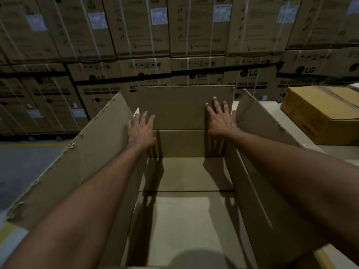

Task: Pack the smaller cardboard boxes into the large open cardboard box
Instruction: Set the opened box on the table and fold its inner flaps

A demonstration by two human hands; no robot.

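The large open cardboard box fills the middle of the view, its inside bare and its flaps standing up. My left hand lies flat against the far flap near its left edge, fingers spread. My right hand presses flat on the same flap near its right edge, fingers apart. Neither hand holds anything. One smaller yellow-brown cardboard box rests on the pale surface at the right, apart from the big box.
A wall of stacked, strapped washing machine cartons stands behind the box. Grey floor with a yellow line lies to the left. The pale tabletop extends to the right under the smaller box.
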